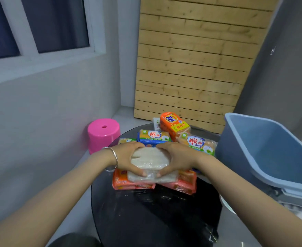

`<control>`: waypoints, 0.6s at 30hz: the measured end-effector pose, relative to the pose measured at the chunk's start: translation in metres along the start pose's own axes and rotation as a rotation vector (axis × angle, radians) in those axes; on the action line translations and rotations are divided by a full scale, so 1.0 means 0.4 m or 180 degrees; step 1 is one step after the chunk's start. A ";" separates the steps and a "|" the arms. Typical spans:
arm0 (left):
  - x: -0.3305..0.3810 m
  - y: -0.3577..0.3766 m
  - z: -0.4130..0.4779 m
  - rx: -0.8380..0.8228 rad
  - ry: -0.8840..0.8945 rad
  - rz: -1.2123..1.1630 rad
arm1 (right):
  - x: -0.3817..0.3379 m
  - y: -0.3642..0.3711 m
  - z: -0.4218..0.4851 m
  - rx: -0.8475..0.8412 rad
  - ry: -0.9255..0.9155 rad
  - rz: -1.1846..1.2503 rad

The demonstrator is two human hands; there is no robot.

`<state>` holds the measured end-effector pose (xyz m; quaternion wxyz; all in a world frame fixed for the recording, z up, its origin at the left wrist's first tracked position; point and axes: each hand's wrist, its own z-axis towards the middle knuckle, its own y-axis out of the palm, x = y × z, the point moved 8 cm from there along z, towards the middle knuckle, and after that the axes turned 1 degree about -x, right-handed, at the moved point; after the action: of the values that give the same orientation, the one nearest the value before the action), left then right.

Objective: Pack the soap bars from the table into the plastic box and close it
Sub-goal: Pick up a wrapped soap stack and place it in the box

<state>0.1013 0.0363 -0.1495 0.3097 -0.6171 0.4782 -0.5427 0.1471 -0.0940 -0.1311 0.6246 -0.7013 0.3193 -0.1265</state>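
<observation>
Round black table [146,220] carries wrapped soap bars [175,126], clustered together.

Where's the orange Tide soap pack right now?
Head view: the orange Tide pack sits at the far edge of the round black table, behind the blue-and-green soap packs, left of the blue plastic box.

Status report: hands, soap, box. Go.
Left hand and right hand both clamped on pale soap pack, atop the orange packs. Blue plastic box open, empty as far as visible, at right. Path to it unobstructed.
</observation>
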 end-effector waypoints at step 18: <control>-0.021 0.019 -0.045 0.0119 -0.0237 -0.0587 | -0.071 0.016 0.016 -0.0117 -0.0023 -0.0099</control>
<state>0.0824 0.0440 -0.1557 0.2874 -0.6724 0.3974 -0.5544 0.1272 -0.0719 -0.1321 0.6108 -0.7180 0.3084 -0.1277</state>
